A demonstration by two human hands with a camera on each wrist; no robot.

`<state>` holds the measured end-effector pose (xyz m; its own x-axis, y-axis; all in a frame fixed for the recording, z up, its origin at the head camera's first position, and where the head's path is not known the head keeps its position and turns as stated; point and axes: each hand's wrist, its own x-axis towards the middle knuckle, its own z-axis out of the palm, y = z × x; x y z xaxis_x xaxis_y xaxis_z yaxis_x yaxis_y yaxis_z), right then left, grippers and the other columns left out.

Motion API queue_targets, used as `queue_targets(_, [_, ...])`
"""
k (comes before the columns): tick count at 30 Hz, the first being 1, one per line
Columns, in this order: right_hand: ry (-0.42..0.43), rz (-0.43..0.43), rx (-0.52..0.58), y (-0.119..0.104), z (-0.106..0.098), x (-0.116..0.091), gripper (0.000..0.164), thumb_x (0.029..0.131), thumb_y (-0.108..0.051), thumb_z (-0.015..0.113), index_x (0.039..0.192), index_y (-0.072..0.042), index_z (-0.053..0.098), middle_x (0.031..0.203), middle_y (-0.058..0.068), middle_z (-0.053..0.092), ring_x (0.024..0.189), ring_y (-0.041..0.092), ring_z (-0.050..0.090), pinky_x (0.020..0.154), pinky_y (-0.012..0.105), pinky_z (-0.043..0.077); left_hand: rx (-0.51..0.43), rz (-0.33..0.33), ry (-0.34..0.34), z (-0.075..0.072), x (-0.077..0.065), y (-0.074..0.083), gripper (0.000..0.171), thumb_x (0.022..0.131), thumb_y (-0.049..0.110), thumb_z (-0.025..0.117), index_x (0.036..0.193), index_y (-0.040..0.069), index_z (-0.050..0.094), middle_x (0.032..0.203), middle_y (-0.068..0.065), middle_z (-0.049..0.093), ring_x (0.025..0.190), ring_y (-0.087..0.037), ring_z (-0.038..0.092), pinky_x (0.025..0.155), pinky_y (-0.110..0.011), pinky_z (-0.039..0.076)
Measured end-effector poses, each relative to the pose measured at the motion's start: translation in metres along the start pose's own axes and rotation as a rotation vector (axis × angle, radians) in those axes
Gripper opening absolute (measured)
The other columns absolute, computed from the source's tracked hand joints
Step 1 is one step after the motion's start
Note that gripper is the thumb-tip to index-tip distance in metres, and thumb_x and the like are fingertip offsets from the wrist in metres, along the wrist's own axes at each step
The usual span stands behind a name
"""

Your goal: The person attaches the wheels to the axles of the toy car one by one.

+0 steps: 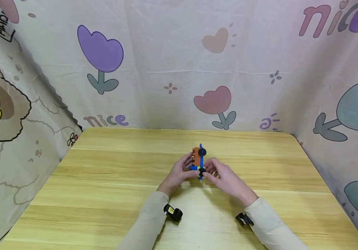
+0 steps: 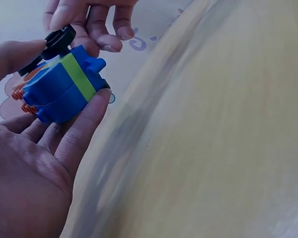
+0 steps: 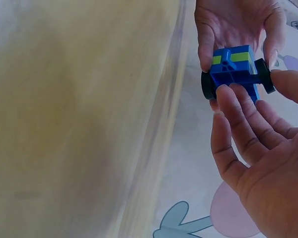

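Note:
A toy car built of plastic bricks (image 1: 197,160) is held on its side above the table, orange at the far end and blue with a lime layer at the near end. My left hand (image 1: 175,176) grips it between thumb and fingers, as the left wrist view of the blue bricks (image 2: 62,94) shows. From the other side my right hand (image 1: 229,180) takes hold at the near end. In the right wrist view its thumb presses a black wheel (image 3: 264,76), and its fingertips lie against the blue underside (image 3: 236,77). The left palm partly hides the orange bricks.
The wooden table (image 1: 103,166) stretches around both hands. Behind it and at both sides hangs a pale cloth (image 1: 160,41) printed with flowers and hearts. Small black devices (image 1: 173,212) sit on the cuffs of both sleeves.

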<state>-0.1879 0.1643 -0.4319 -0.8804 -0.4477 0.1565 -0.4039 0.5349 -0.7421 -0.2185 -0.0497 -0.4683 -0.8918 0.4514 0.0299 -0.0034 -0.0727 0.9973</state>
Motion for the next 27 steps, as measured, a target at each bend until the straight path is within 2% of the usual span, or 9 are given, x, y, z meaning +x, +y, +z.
queue_targets(3, [-0.002, 0.019, 0.016, 0.0003, 0.0008, 0.0002, 0.018, 0.099, -0.018, 0.061, 0.114, -0.01, 0.055, 0.094, -0.005, 0.061, 0.087, 0.012, 0.059, 0.074, 0.03, 0.052, -0.002, 0.001, 0.006, -0.0001, -0.0007, 0.0006, 0.083, 0.088, 0.01, 0.07, 0.155, 0.004, 0.022, 0.154, -0.02, 0.032, 0.14, -0.034, 0.03, 0.113, -0.042, 0.026])
queue_targets(10, [-0.031, 0.055, 0.089, 0.0019, 0.0025, -0.0002, 0.022, 0.102, -0.022, 0.055, 0.117, -0.006, 0.06, 0.098, -0.001, 0.064, 0.091, 0.02, 0.062, 0.077, 0.032, 0.053, 0.001, -0.004, 0.013, -0.0005, -0.0023, -0.001, 0.082, 0.089, 0.009, 0.07, 0.155, 0.003, 0.022, 0.153, -0.02, 0.033, 0.14, -0.034, 0.032, 0.113, -0.042, 0.026])
queue_targets(18, [-0.048, 0.081, 0.173, 0.0003, 0.0023, 0.0009, 0.023, 0.103, -0.019, 0.053, 0.118, -0.005, 0.063, 0.102, 0.003, 0.066, 0.091, 0.029, 0.064, 0.076, 0.042, 0.054, -0.034, 0.017, 0.012, 0.0011, -0.0026, 0.003, 0.084, 0.089, 0.003, 0.068, 0.156, 0.003, 0.017, 0.155, -0.02, 0.03, 0.141, -0.035, 0.03, 0.113, -0.043, 0.025])
queue_targets(27, [-0.059, 0.125, 0.321, -0.0022, 0.0025, 0.0021, 0.021, 0.102, -0.009, 0.052, 0.118, 0.004, 0.06, 0.099, 0.009, 0.066, 0.092, 0.029, 0.065, 0.083, 0.047, 0.054, -0.026, 0.041, 0.025, 0.0006, -0.0003, -0.0014, 0.082, 0.087, 0.008, 0.072, 0.154, 0.003, 0.025, 0.151, -0.017, 0.038, 0.137, -0.032, 0.038, 0.11, -0.038, 0.032])
